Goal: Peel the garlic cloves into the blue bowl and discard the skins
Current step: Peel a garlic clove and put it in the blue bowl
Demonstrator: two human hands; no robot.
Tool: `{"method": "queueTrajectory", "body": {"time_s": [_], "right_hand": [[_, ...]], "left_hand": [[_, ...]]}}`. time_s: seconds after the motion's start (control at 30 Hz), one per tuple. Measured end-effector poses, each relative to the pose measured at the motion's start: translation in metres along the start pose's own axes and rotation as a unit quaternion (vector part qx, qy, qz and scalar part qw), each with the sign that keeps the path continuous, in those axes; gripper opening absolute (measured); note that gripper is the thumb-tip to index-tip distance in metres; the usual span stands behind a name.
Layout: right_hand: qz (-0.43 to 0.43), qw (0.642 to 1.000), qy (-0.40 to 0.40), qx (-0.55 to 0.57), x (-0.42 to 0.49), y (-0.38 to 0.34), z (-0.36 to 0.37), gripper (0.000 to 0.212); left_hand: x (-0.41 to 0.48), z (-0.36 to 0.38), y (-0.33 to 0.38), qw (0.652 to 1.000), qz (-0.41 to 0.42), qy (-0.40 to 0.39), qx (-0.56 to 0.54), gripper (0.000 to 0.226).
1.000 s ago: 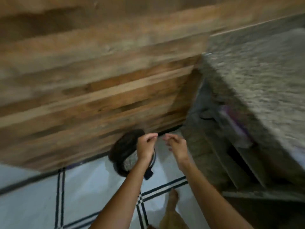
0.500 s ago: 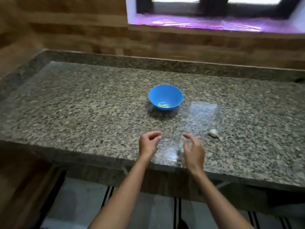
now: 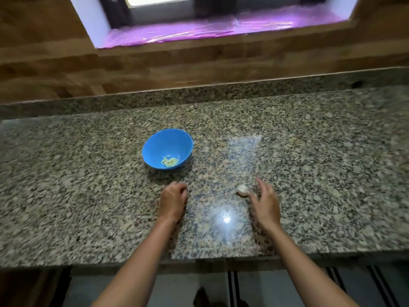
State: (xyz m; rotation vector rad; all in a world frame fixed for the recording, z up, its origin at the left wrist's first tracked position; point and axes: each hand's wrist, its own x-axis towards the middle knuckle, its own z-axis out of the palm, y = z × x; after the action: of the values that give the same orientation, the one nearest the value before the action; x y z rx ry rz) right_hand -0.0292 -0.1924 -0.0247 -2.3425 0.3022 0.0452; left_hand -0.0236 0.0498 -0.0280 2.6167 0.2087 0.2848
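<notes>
1. Head view, the layout: the blue bowl (image 3: 155, 145) stands on the granite table (image 3: 88, 173), about midway between the front and back edges and a little left of the person's midline. A small heap of pale peeled cloves (image 3: 170, 161) lies at its bottom. It is probably placed there so that either hand can drop a clove in without a stretch.
2. One unpeeled garlic clove (image 3: 242, 190) lies loose on the table. It is nearer the front edge than the bowl, off to the bowl's right and well apart from it. It looks like the next one to peel, and no other loose clove shows.
3. The right hand (image 3: 264, 201) hangs low over the table with its fingers spread and fairly straight, gripping nothing. The thumb side is right at the clove, but motion blur hides whether it touches or is only just beside it. The spread suits closing down on a small round thing.
4. The left hand (image 3: 173, 201) sits between the bowl and the front edge with its back to the camera. Its fingers are curled under into a loose fist and nothing shows in it. It seems to wait to take part in the peeling.
5. No skins are visible on the table, so that part looks tidy for now.
</notes>
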Motion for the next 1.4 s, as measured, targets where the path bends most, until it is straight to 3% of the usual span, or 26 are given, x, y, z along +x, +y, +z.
{"method": "queueTrajectory", "body": {"time_s": [0.07, 0.13, 0.2, 0.27, 0.37, 0.43, 0.5, 0.57, 0.6, 0.67, 0.73, 0.77, 0.93, 1.0, 1.2, 1.3, 1.4], "right_hand": [[-0.029, 0.998, -0.027, -0.055, 0.011, -0.004, 0.001, 0.051], [-0.064, 0.992, -0.054, -0.096, 0.017, -0.009, 0.005, 0.043], [-0.068, 0.99, -0.072, -0.099, 0.022, -0.013, 0.009, 0.035], [-0.048, 0.996, -0.062, -0.051, 0.023, -0.017, 0.013, 0.03], [0.063, 0.985, -0.033, 0.155, 0.018, -0.018, 0.023, 0.017], [0.159, 0.924, -0.056, 0.344, 0.012, -0.025, 0.027, 0.015], [0.226, 0.832, -0.101, 0.497, 0.003, -0.04, 0.027, 0.012], [0.243, 0.793, -0.111, 0.548, -0.001, -0.049, 0.027, 0.013], [0.24, 0.787, -0.114, 0.557, -0.003, -0.052, 0.028, 0.013], [0.227, 0.789, -0.128, 0.556, -0.006, -0.057, 0.031, 0.016], [0.216, 0.8, -0.142, 0.541, -0.01, -0.062, 0.036, 0.024], [0.209, 0.802, -0.14, 0.542, -0.011, -0.066, 0.037, 0.025], [0.19, 0.78, -0.108, 0.587, -0.019, -0.068, 0.039, 0.024], [0.18, 0.792, -0.112, 0.573, -0.024, -0.069, 0.039, 0.022], [0.178, 0.777, -0.079, 0.598, -0.035, -0.066, 0.043, 0.028], [0.184, 0.752, -0.077, 0.629, -0.037, -0.062, 0.038, 0.027], [0.181, 0.732, -0.103, 0.648, -0.035, -0.059, 0.03, 0.027]], "left_hand": [[0.018, -0.018, 0.022, 0.993, 0.02, 0.087, -0.076, 0.012], [0.053, -0.032, 0.03, 0.986, -0.012, 0.135, -0.098, 0.014], [0.088, -0.035, 0.023, 0.992, -0.08, 0.067, -0.073, 0.019], [0.101, -0.034, 0.019, 0.992, -0.113, 0.003, -0.047, 0.026], [0.071, -0.029, 0.043, 0.99, -0.007, 0.04, -0.136, 0.025], [0.034, -0.017, 0.065, 0.963, 0.003, -0.075, -0.26, 0.029], [0.007, 0.003, 0.073, 0.898, -0.055, -0.24, -0.365, 0.041], [-0.001, 0.018, 0.071, 0.862, -0.108, -0.254, -0.424, 0.047], [-0.002, 0.02, 0.068, 0.867, -0.112, -0.227, -0.43, 0.046], [-0.004, 0.016, 0.065, 0.914, -0.069, -0.155, -0.368, 0.042], [-0.008, 0.012, 0.062, 0.96, 0.036, -0.09, -0.262, 0.041], [-0.009, 0.01, 0.06, 0.965, 0.083, -0.072, -0.237, 0.041], [-0.005, 0.002, 0.048, 0.934, 0.057, -0.1, -0.338, 0.027], [-0.006, -0.001, 0.045, 0.935, 0.066, -0.103, -0.334, 0.027], [-0.015, 0.002, 0.044, 0.945, 0.211, -0.055, -0.246, 0.022], [-0.018, 0.004, 0.047, 0.942, 0.148, -0.086, -0.288, 0.024], [-0.011, 0.0, 0.052, 0.904, -0.006, -0.146, -0.402, 0.029]]}}
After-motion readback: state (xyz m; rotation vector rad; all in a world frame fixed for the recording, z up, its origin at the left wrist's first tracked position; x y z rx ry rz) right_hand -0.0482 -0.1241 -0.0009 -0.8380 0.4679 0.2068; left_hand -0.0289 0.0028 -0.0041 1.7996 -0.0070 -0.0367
